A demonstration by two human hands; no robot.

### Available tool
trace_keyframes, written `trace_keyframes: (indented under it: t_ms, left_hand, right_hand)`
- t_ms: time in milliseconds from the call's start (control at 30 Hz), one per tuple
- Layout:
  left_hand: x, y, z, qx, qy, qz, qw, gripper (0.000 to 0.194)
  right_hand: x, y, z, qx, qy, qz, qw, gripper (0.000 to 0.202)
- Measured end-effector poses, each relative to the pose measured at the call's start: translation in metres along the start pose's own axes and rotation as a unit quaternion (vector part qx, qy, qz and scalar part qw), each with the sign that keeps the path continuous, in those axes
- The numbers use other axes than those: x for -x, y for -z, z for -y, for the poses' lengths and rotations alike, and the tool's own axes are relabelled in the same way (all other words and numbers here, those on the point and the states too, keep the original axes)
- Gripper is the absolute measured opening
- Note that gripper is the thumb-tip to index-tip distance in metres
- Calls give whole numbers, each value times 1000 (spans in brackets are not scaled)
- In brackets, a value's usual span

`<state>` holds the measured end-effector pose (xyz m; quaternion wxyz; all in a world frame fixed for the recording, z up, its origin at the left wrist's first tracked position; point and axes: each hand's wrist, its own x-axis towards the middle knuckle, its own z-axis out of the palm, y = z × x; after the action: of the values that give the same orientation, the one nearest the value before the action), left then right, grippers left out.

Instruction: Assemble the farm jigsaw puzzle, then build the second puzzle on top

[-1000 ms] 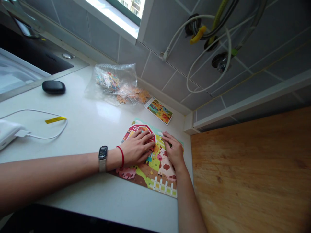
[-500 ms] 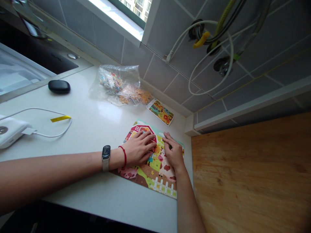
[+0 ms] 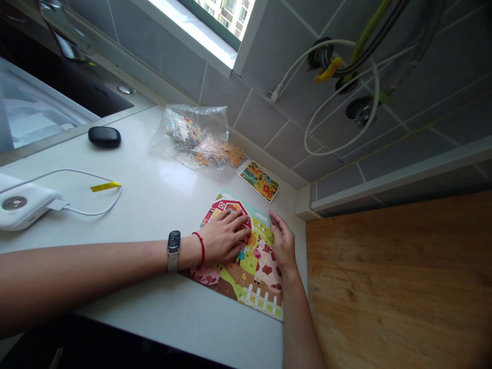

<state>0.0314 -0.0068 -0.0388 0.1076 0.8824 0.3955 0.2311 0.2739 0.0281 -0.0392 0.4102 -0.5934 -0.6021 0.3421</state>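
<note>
A farm-scene jigsaw puzzle (image 3: 246,274) lies flat on the white countertop, showing a red barn, a spotted cow and a white fence. My left hand (image 3: 223,237) rests palm down on its upper left part, fingers spread over the barn and hiding some of the picture. At the puzzle's right edge is my right hand (image 3: 283,241), turned on its side with its fingers stretched out along that border. I see nothing held in either hand. A watch and a red string are on my left wrist.
Behind the puzzle are a picture card (image 3: 258,179) and a clear plastic bag (image 3: 196,136) with puzzle pieces. A black case (image 3: 104,137) and a white power bank (image 3: 26,202) with its cable are leftward. A wooden board (image 3: 400,277) lies right; a sink is far left.
My right hand has moved right, off the cow picture to the puzzle's right edge, and its fingers have straightened. The left hand stays on the barn. The whole view has shifted slightly.
</note>
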Motion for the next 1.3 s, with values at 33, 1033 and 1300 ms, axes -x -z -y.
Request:
trace_keyframes:
  t_ms: [33, 1033, 1300]
  left_hand:
    - [0, 0, 0, 0, 0, -1, 1000, 39]
    - [0, 2, -1, 5, 1, 1, 1000, 40]
    - [5, -7, 2, 5, 25, 42, 999, 66]
  right_hand:
    - [0, 0, -2, 5, 3, 2, 1000, 43]
    - [10, -1, 25, 125, 115, 3, 986, 47]
    - [5, 4, 14, 114, 113, -34, 987, 48]
